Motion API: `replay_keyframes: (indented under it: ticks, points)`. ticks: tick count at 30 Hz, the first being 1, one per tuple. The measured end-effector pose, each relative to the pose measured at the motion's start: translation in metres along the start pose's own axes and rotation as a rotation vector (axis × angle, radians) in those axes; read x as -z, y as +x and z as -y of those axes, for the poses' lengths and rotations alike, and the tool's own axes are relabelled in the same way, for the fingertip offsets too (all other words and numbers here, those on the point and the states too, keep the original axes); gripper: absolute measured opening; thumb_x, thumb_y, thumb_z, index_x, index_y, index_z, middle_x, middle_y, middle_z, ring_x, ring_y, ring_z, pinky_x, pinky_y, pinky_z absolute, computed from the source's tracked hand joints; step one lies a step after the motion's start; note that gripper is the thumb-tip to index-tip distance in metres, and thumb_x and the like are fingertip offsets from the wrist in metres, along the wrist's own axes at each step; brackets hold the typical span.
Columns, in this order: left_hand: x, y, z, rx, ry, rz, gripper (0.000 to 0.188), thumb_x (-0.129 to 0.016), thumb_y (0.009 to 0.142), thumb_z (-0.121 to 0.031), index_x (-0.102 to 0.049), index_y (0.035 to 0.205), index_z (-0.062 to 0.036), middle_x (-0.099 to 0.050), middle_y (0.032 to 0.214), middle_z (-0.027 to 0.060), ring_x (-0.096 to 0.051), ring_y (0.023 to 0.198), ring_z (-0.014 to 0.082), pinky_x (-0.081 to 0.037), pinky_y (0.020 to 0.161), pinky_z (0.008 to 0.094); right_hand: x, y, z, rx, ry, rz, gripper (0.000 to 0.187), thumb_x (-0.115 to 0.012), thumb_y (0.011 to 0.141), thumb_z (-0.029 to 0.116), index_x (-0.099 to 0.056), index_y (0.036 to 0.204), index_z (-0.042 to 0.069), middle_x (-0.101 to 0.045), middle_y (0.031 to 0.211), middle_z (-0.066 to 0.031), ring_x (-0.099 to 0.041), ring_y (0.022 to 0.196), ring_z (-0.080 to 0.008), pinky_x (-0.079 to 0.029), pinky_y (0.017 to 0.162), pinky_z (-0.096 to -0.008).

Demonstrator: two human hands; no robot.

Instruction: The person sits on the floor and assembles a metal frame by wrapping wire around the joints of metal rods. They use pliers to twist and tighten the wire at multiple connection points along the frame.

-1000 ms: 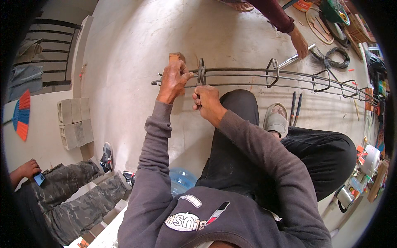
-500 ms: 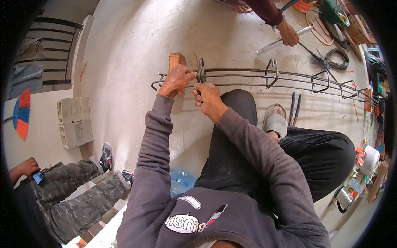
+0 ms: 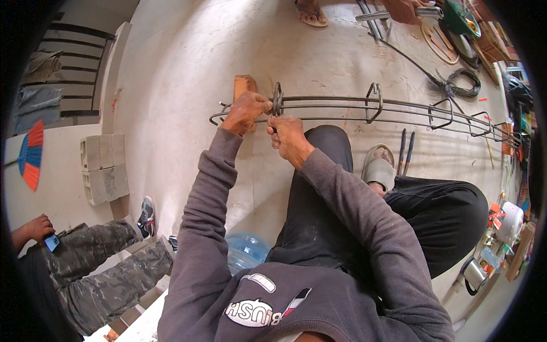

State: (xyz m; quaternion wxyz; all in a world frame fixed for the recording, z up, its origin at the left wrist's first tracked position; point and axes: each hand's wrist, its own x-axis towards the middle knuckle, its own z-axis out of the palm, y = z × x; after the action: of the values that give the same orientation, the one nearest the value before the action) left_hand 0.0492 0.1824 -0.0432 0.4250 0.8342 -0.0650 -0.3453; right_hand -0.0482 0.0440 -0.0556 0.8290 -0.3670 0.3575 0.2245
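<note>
A long rebar cage (image 3: pixel 342 106) of thin steel bars with square stirrups (image 3: pixel 373 102) runs from in front of me to the far right. Its near left end lies by an orange-brown block (image 3: pixel 244 85). Several stirrups are bunched together (image 3: pixel 277 98) near that end. My left hand (image 3: pixel 246 112) is closed, thumb and fingers pressed at the bunched stirrups, over the bars. Just right of it and lower, my right hand (image 3: pixel 289 137) is closed in a pinch below the bunch. Whatever thin thing it pinches is too small to make out.
Pliers-like handles (image 3: pixel 405 151) lie beside my sandalled foot (image 3: pixel 379 168). A coil of dark wire (image 3: pixel 464 84) rests beyond the cage. At the top, a co-worker's hand (image 3: pixel 405 10) holds a metal tool. Concrete blocks (image 3: pixel 103 168) and another person's legs (image 3: pixel 108 279) are left; a blue water bottle (image 3: pixel 246 251) is near me.
The co-worker's hand has moved up and right with the metal tool, and a sandalled foot shows lower at the top. My hands keep nearly the same place at the stirrups.
</note>
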Motion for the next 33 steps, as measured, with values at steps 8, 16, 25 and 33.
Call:
replay_keyframes:
  ticks: [8,16,25,33]
  points:
    - [-0.007,-0.005,-0.017,0.080,-0.041,-0.074,0.024,-0.073,0.090,-0.016,-0.072,0.100,0.0051,-0.069,0.087,0.0069,-0.064,0.075,0.0151,-0.053,0.066,0.0283,0.003,-0.002,0.007,0.212,-0.419,-0.056,0.007,-0.064,0.088,0.008,-0.062,0.082,0.005,-0.064,0.066,-0.0062,-0.052,0.051,-0.0118,-0.038,0.046,-0.0292]
    - [-0.012,-0.007,-0.021,0.048,-0.078,-0.158,0.017,-0.073,0.087,-0.009,-0.074,0.097,0.0042,-0.069,0.083,0.0056,-0.063,0.073,0.0146,-0.053,0.066,0.0293,0.019,-0.005,0.031,0.603,-1.236,-0.040,0.015,-0.064,0.082,0.010,-0.073,0.086,-0.002,-0.073,0.085,-0.0214,-0.073,0.079,-0.0397,-0.057,0.073,-0.0460]
    - [-0.017,-0.014,-0.017,-0.068,-0.163,-0.218,0.014,-0.074,0.084,-0.007,-0.075,0.093,0.0037,-0.069,0.081,0.0041,-0.060,0.072,0.0122,-0.049,0.063,0.0279,0.013,-0.020,0.075,0.972,-1.623,-0.239,0.014,-0.064,0.087,0.017,-0.073,0.085,0.007,-0.070,0.080,-0.0213,-0.070,0.078,-0.0406,-0.057,0.070,-0.0510]
    - [-0.022,-0.023,-0.018,-0.168,0.044,-0.312,0.022,-0.073,0.085,-0.017,-0.075,0.095,0.0030,-0.068,0.079,0.0038,-0.060,0.071,0.0130,-0.049,0.066,0.0298,0.028,0.007,0.078,1.005,-1.473,-0.325,0.013,-0.065,0.082,0.015,-0.077,0.082,0.009,-0.072,0.082,-0.0187,-0.071,0.081,-0.0397,-0.057,0.074,-0.0477]
